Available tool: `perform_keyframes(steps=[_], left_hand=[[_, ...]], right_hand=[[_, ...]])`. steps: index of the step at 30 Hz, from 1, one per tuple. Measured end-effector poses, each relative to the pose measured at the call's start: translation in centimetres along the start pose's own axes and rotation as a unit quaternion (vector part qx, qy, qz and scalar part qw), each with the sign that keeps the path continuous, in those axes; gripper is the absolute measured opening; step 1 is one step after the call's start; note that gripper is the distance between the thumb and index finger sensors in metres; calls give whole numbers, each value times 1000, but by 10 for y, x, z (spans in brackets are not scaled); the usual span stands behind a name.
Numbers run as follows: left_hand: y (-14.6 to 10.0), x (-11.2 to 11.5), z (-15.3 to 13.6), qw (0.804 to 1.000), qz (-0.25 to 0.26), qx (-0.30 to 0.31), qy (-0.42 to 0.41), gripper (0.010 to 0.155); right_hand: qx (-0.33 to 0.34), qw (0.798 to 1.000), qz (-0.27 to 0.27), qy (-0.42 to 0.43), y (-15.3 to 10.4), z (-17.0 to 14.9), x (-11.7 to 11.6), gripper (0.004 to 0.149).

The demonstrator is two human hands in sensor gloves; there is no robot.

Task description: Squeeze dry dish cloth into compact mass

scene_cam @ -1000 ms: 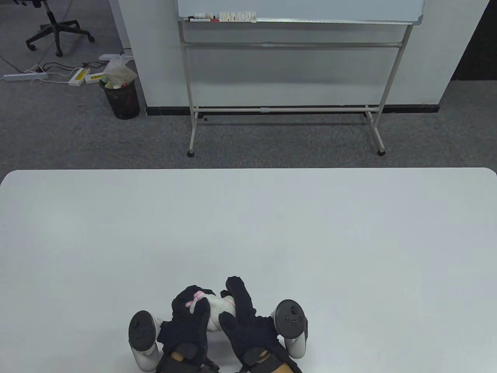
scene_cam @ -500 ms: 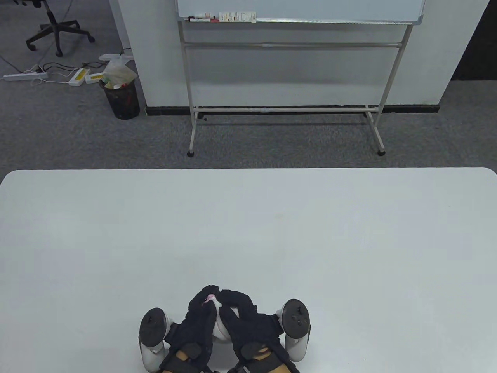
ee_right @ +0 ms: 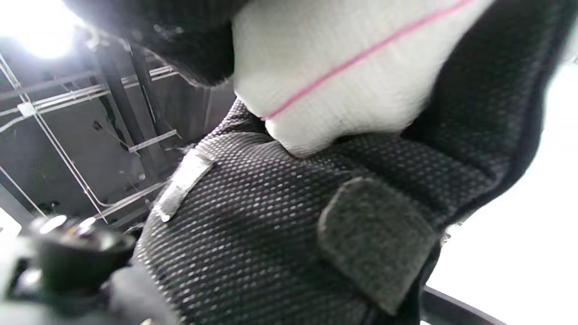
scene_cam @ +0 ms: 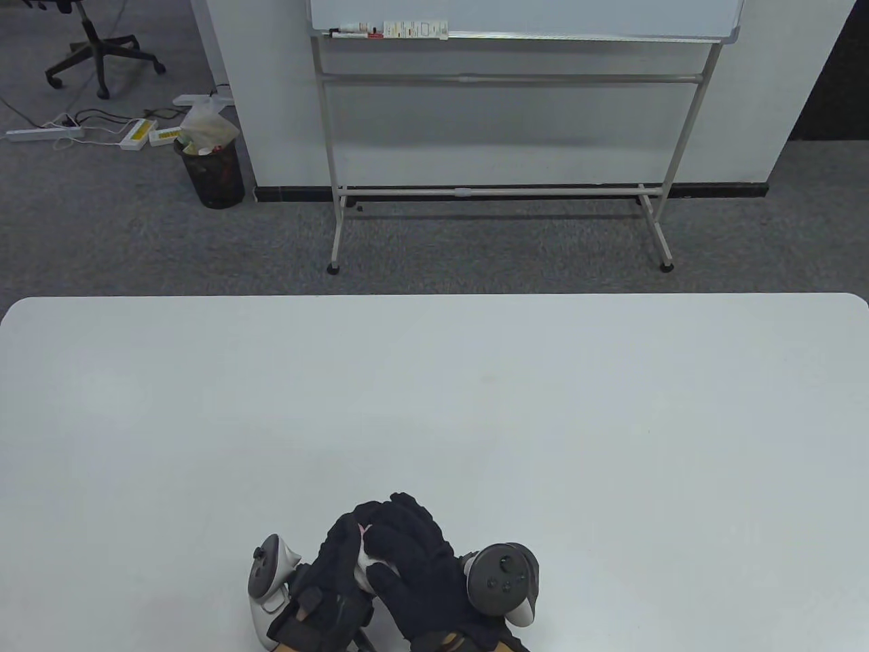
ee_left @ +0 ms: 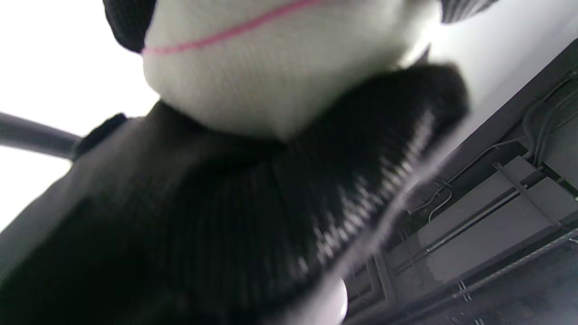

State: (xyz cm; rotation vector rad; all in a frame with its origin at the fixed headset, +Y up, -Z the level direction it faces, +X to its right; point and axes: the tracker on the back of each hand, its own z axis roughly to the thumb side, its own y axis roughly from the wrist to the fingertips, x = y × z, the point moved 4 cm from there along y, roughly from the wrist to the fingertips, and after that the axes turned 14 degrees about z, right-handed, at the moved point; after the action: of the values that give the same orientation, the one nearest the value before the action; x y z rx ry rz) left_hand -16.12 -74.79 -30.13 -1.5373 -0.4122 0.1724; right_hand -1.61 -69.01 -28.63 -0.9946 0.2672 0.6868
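Both gloved hands met at the near edge of the white counter [scene_cam: 434,380], cupped around a white dish cloth [scene_cam: 362,561] with a thin pink line running through it. In the table view only a small patch of the cloth showed between the two palms. The left hand [scene_cam: 333,577] lay against the cloth's left side and the right hand [scene_cam: 414,564] lay over its top and right side, the right fingers [scene_cam: 390,519] curled across it toward the left hand's fingertips. Both sets of fingers were clenched on the cloth, which was bunched into a small lump between them.

The left wrist view showed the cloth [ee_left: 271,63] bulging out of black knit glove fabric, blurred and very close. The right wrist view showed the same white lump [ee_right: 343,72] with its pink line pressed against the mesh of the glove.

Beyond the counter, on grey carpet, stood a whiteboard stand [scene_cam: 502,193] and a black mesh waste bin [scene_cam: 212,173].
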Motion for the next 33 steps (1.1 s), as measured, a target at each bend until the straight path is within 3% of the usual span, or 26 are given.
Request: perform_keyframes(steps=[5,11,14,18,22,27,29,33], left_hand=[[1,-8,11,998,31,35,31,51],[-3,-8,33,989,47,118,74,44],[-4,-1,35,990,26,125,53,44],[-6,8,41,981,17,154,114,48],[-10,6,43,951,70,186,235,57],[-5,5,23,982,28,114,150,64],[-4,8,18,990,5,89,106,66],[-5,17,14,994,-29,77,78,68]], right_hand=[[-17,997,-9,71,3,-8,-4,67],[-61,979,12,195,0,-29,-8,94],[-53,961,21,269,-1,-38,-9,98],[-48,955,16,293,-1,-40,-7,94],[-52,967,-14,250,-4,-36,3,78],[-41,981,-56,181,-4,-21,16,53],[-34,990,-94,100,-6,-10,25,50],[-16,993,-73,-92,-6,12,24,50]])
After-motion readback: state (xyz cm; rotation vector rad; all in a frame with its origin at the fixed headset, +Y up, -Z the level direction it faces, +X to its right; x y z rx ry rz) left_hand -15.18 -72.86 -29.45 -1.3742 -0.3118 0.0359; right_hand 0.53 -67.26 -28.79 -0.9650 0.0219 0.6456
